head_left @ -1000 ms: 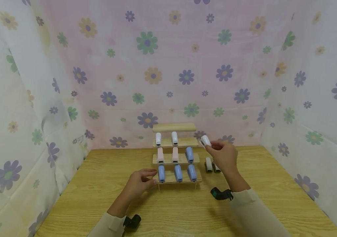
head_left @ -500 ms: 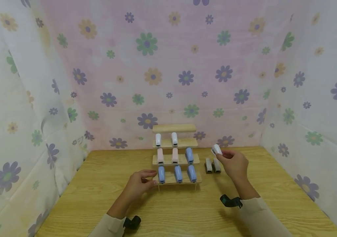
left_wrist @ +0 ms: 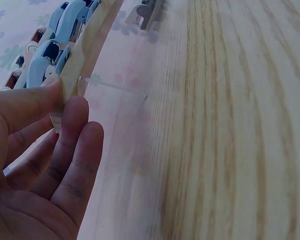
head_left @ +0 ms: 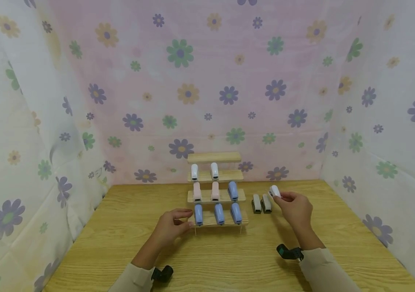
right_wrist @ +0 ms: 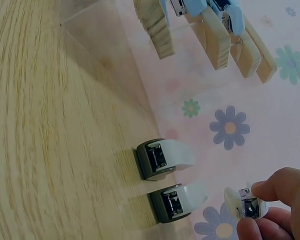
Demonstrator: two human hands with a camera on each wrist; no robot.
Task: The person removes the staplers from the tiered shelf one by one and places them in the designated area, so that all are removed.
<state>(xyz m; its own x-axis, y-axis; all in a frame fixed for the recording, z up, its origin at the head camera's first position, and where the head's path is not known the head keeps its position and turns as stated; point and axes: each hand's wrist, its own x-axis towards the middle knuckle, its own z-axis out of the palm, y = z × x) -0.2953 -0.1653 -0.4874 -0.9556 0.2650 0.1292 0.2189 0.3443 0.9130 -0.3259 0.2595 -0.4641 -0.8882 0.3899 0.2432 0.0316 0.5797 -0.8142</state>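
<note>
My right hand [head_left: 296, 210] pinches a small white stapler [head_left: 274, 191] between thumb and fingers, to the right of two grey-and-white staplers [head_left: 262, 203] standing on the table. In the right wrist view the held stapler [right_wrist: 248, 204] shows its metal end. A stepped wooden display stand [head_left: 214, 157] bears small staplers in rows: three blue staplers [head_left: 219, 213] on the bottom step, two pink staplers [head_left: 215, 191] and a blue one above, then two white staplers [head_left: 214, 171]. With thumb above and fingers below, my left hand [left_wrist: 50, 155] grips the left end of the bottom step.
The wood-grain table [head_left: 207, 259] runs back to a flowered cloth backdrop [head_left: 207, 73], with cloth at both sides. Clear supports [left_wrist: 115, 86] hold up the stand. The top step bears no stapler.
My right hand has moved right and down, away from the stand and past the two grey-and-white staplers, carrying the white stapler. My left hand stays at the bottom step.
</note>
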